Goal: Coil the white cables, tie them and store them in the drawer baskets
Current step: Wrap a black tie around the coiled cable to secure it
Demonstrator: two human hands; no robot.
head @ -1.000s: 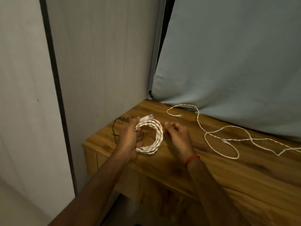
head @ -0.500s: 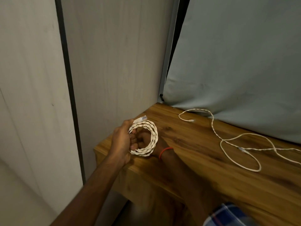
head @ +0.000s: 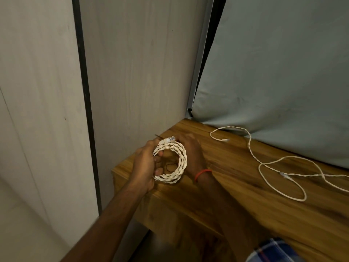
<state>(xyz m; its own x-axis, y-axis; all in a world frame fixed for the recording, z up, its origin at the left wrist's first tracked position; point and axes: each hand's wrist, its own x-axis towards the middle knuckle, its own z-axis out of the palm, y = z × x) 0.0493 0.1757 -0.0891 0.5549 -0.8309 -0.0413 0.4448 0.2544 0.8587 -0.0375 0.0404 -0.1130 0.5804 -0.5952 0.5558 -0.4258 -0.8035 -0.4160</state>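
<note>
— Since a second ago the right hand (head: 190,151) has left the coil's right rim and gone behind the ring, toward the wall corner. The left hand (head: 145,165) keeps its hold.

— What does it hold?

— It holds the coiled cable (head: 182,157), a white twisted pair like thin rope, wound in several turns into a rough circle. The fingers curl through the ring's left side. A clear, boxy plug (head: 168,139) sticks out at the top by the thumb.

— And the right hand?

— It is blurred and half hidden by the coil, so I cannot tell whether its fingers grasp anything. An orange wristband (head: 203,173) circles the wrist.

— Is anything inside the ring?

— A thin dark wire (head: 169,166) shows through it, lying on the wood.

— Where is the other cable?

— The loose cable (head: 261,163) lies uncoiled well to the right. It has the same white twist and wanders in open loops across the worktop (head: 236,201), with one end curled back near the rear edge.

— What is the surface like?

— It is warm brown wood with strong streaky grain and a squared front corner, which the coil sits just above.

— And the room?

— A pale wall panel (head: 141,72) with faint vertical grain stands on the left, split by a narrow dark strip (head: 85,91). Behind the worktop a grey-blue fabric sheet (head: 273,63) hangs down to its back edge. A bit of checked cloth (head: 273,250) shows at the bottom right.
</note>
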